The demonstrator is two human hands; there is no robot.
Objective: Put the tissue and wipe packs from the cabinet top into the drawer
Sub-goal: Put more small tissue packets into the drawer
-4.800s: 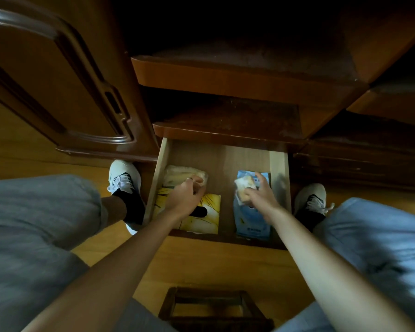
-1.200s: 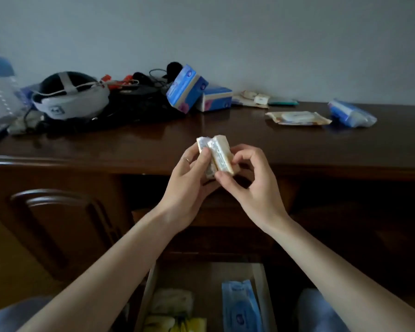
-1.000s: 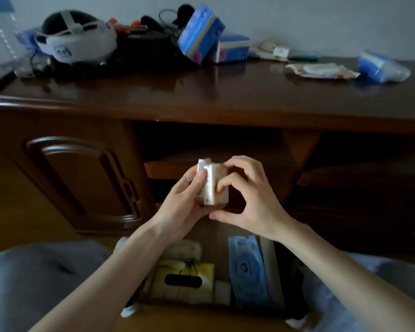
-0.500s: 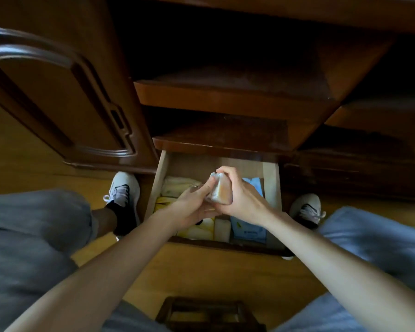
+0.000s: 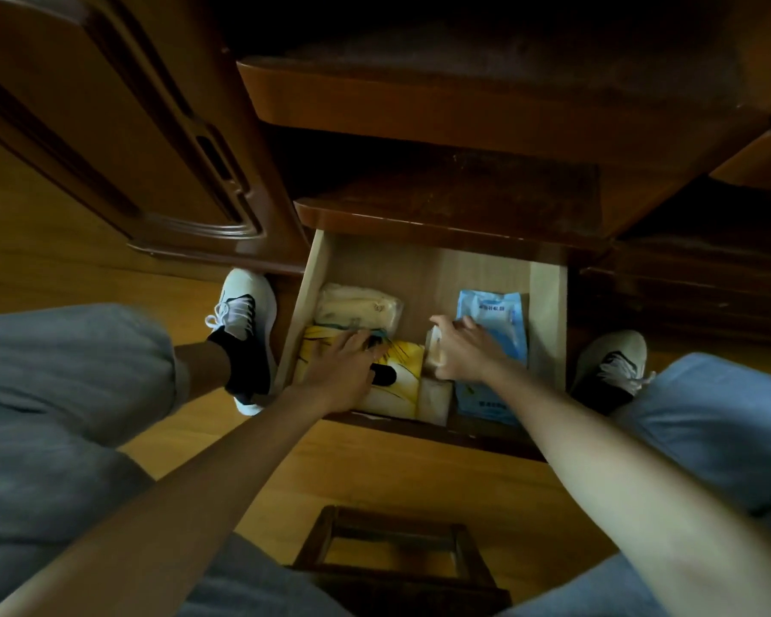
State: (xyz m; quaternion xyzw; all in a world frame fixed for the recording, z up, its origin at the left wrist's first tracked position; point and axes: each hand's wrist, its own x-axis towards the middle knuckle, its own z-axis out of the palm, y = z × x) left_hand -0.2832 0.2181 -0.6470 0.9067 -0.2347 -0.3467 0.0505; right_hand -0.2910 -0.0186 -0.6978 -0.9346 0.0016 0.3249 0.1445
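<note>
- Fingers (image 5: 452,325) of the right hand (image 5: 466,354) are curled around a small pale tissue pack (image 5: 435,349), standing it on edge in the drawer (image 5: 317,278), in the slot between the yellow pack (image 5: 401,367) and the blue wipe pack (image 5: 492,320).
- Left hand (image 5: 343,371) lies flat on the yellow pack at 9 o'clock of the slot, fingers straight and pressing, nothing grasped.
- Good form here, I'd say: hold the yellow pack aside with the left palm, slide the small pack straight down until it seats, then let go.
- Another small pack (image 5: 432,400) already stands at 6 o'clock of the held one, touching the drawer's front; butt the new one against it.
- Cream pack (image 5: 359,307) sits at 11 o'clock, behind the yellow one, just beside the drawer's left wall.
- Open room: bare drawer bottom at 12 o'clock, between the cream and blue packs, runs back under the dark shelf edge (image 5: 441,220).
- Edges to mind: that shelf overhangs the drawer's back, so lift the hands toward 6 o'clock, not straight up.
- Shoes (image 5: 241,313) flank the drawer on the wooden floor (image 5: 63,260); a stool frame (image 5: 392,554) lies at 6 o'clock, well apart.
</note>
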